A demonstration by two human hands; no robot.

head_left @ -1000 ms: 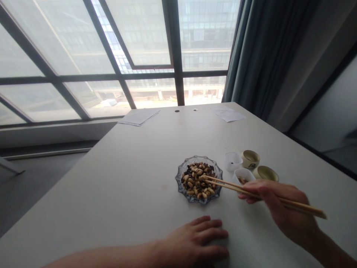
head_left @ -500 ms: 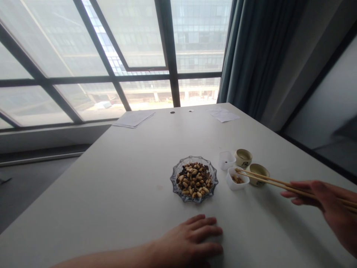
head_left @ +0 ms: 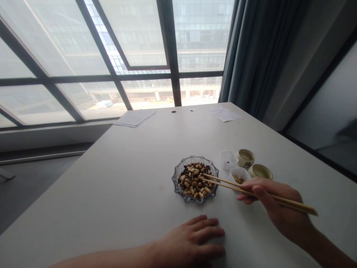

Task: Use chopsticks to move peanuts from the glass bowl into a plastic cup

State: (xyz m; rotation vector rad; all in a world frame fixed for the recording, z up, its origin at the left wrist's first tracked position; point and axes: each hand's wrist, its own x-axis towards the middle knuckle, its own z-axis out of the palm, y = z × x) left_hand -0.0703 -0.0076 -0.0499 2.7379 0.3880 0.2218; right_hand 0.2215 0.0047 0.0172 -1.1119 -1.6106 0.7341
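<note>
While left hand point(head_left: 192, 243) lies flat, right hand point(head_left: 279, 203) dips chopsticks point(head_left: 223, 182) into bean dish point(head_left: 178, 175).

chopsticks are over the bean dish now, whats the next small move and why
Probably close the chopsticks on one bean and lift it. The right hand holds them with the tips slightly apart over the mixed beans in the glass dish, and the small white cup beside it already holds a few. The left hand rests flat on the table.

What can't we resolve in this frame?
- Whether the chopsticks grip a bean: head view, tips too small over the glass dish.
- Near white cup: partly behind right hand.
- Far white cup: dark speck too small.
- Left hand: palm down, underside hidden.
</note>
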